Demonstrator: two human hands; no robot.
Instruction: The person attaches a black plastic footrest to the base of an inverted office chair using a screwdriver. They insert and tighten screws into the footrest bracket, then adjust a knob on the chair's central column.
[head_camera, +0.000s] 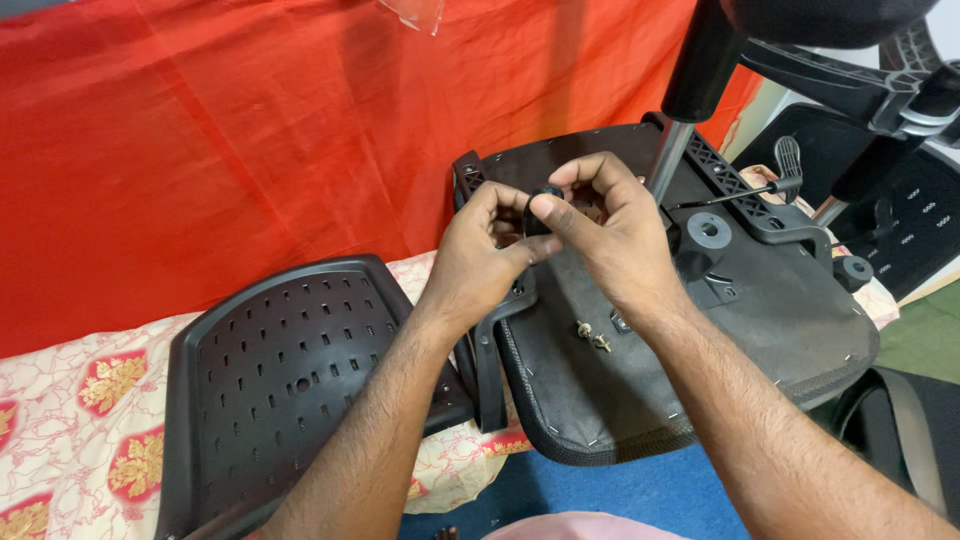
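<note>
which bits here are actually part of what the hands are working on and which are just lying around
In use:
- left hand and right hand, pinching a small black knob
- upturned chair seat under them
- two small screws lying on the seat

Lying about:
- perforated chair back
- red cloth
- patterned sheet
- second chair

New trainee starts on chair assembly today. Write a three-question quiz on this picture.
1. True or false: both hands pinch the small round black plastic knob.
2. The two small brass-coloured screws lie on: A) the perforated black plastic backrest shell B) the upturned black fabric-edged chair seat C) the red cloth
3. Which hand lies nearer the silver metal gas-lift column?

Key: 1 true; 2 B; 3 the right hand, not the left hand.
</note>
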